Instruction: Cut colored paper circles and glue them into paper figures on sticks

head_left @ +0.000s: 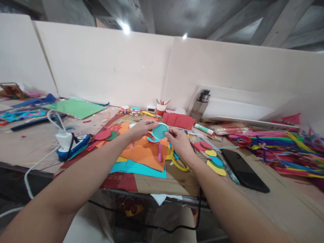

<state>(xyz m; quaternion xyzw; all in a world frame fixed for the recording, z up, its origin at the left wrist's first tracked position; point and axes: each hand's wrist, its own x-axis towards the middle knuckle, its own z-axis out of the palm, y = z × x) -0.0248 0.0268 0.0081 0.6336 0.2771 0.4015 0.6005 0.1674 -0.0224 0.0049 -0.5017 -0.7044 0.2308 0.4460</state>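
White panels (106,64) wall off the back, and before them runs the long surface (27,140), its front edge just above the person's knees. A tan cardboard sheet (182,179) lies on it, a strip of it showing between the papers and that edge. On the right, a heap of fuzzy coloured stems (280,152) crowds the side; at far left lies a green sheet (76,107), well apart from the hands. Orange paper (144,153) overlaps turquoise paper (146,168) in the middle, hemmed on the right by a yellow loop handle (182,168), cut circles and a dark phone (244,170); a blue-and-white block (83,145) with a plug stands to the left. Above the orange paper, the right hand (179,139) pinches the right edge of a turquoise disc (160,131) between thumb and fingers, while the left hand (144,131) curls at its left edge; whether it grips the disc or the red-rimmed round (153,139) just beneath, I cannot tell. A pink pen (160,152) lies nearby. The small clock (151,109) at the back and the characters (116,177) on the cardboard's red strip are too blurred to read
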